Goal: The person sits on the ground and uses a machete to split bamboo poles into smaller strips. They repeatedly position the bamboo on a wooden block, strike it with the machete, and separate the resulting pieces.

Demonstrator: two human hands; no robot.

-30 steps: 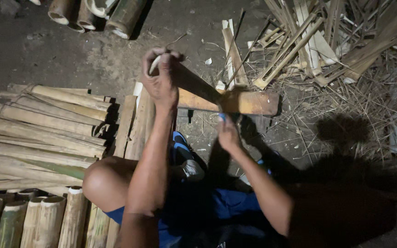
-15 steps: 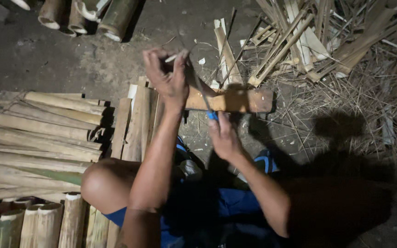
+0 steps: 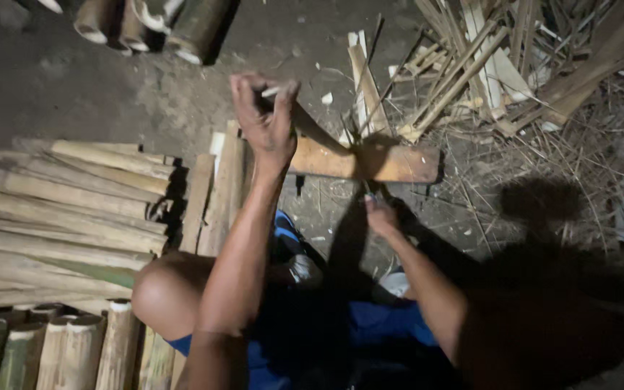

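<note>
I sit on the dirt floor with a bare knee [image 3: 164, 292] raised. My left hand [image 3: 265, 123] is lifted and pinches the pale end of a thin bamboo strip [image 3: 271, 92]. The strip's dark length [image 3: 323, 133] curves down onto a short wooden block [image 3: 399, 165] lying across the ground. My right hand [image 3: 380, 215] is at the block's near edge, with its fingers curled around a small tool handle. The handle shows a bluish bit, and shadow hides the tool's working end.
Split bamboo slats [image 3: 66, 217] lie stacked at the left, and more slats [image 3: 214, 195] lean beside my left arm. Cut bamboo tubes [image 3: 45, 350] stand at the bottom left, and others [image 3: 182, 25] lie at the top. Splinters and shavings [image 3: 514, 65] are heaped at the top right.
My left hand has loosened and re-pinched the strip's end slightly higher. My right hand has slid a little to the right along the block's near edge. The block stays in place.
</note>
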